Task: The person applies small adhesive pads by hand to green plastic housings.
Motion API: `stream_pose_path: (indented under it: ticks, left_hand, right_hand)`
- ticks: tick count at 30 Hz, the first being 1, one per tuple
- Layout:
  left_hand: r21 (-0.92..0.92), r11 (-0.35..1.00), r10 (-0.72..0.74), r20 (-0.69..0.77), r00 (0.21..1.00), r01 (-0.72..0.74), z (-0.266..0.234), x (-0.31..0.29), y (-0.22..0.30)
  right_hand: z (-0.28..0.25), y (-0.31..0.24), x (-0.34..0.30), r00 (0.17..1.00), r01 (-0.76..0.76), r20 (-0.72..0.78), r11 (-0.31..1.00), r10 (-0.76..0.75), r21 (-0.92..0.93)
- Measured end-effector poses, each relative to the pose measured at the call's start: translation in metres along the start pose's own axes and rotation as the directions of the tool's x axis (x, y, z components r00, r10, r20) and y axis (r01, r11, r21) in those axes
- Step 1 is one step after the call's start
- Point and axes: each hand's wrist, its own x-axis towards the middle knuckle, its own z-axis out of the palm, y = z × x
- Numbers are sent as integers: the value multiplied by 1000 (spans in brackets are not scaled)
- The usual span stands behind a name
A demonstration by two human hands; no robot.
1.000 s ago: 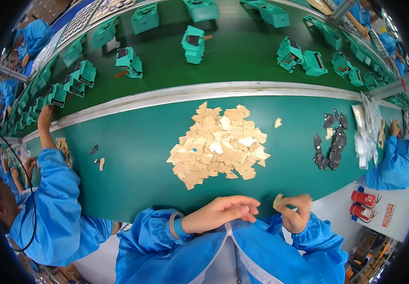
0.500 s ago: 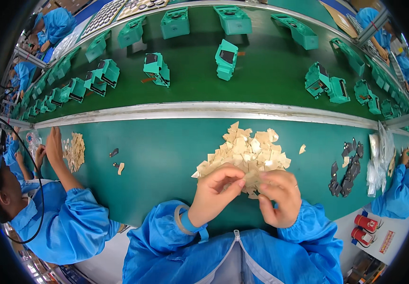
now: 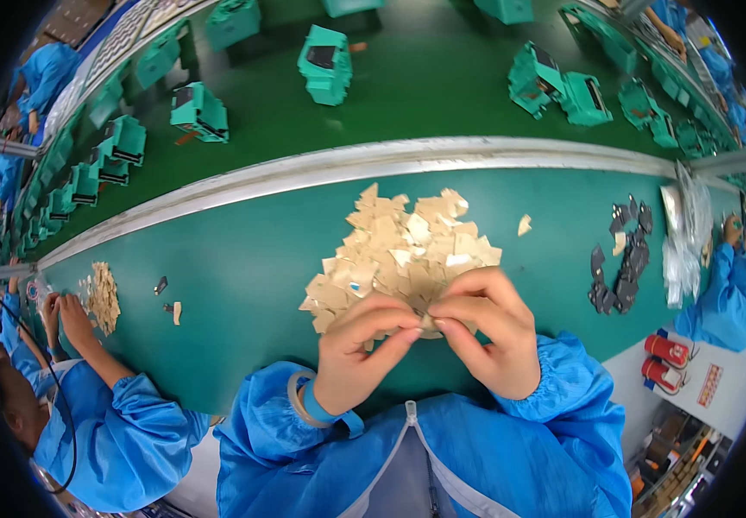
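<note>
My left hand point(image 3: 360, 350) and my right hand point(image 3: 494, 332) meet over the near edge of a heap of beige paper-like pieces point(image 3: 390, 250). Thumb and forefinger of each are pinched together, tips nearly touching. Between them shows a small beige piece point(image 3: 427, 324), mostly covered by the fingers; whether a dark part is also there I cannot make out. A pale band circles my left wrist above the blue cuff. To the right, several small black parts point(image 3: 630, 268) lie in a curved group, with one beige piece among them.
Beyond a metal rail point(image 3: 373, 157), a green belt point(image 3: 424, 104) carries several teal plastic housings point(image 3: 325, 65). One loose beige piece point(image 3: 525, 225) lies right of the heap. Clear plastic bags point(image 3: 688, 233) rest at the right. At the left, a co-worker's blue sleeve point(image 3: 153, 414) reaches near a smaller beige pile point(image 3: 103, 299).
My view has turned and tipped downward, so the belt and heap sit higher and further left. My right fingers have moved in from slightly apart to pinch beside the left fingertips.
</note>
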Motion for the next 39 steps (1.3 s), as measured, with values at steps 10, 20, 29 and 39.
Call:
stream_pose_path:
  ticks: [10, 20, 29, 39]
  left_hand:
    - [190, 982, -27, 51, 998, 17, 10, 1, 8]
    - [109, 994, -12, 36, 999, 8, 9, 1, 1]
    - [102, 995, 20, -12, 1000, -18, 11, 0, -4]
    - [7, 1000, -17, -31, 999, 17, 10, -2, -5]
  right_hand:
    - [-1, 12, -11, 959, 276, 27, 903, -284, -329]
    - [0, 13, -14, 953, 297, 36, 902, -301, -312]
    - [-8, 15, -9, 996, 85, 33, 986, -81, -144]
    - [-4, 7, -7, 993, 114, 14, 978, -114, -177]
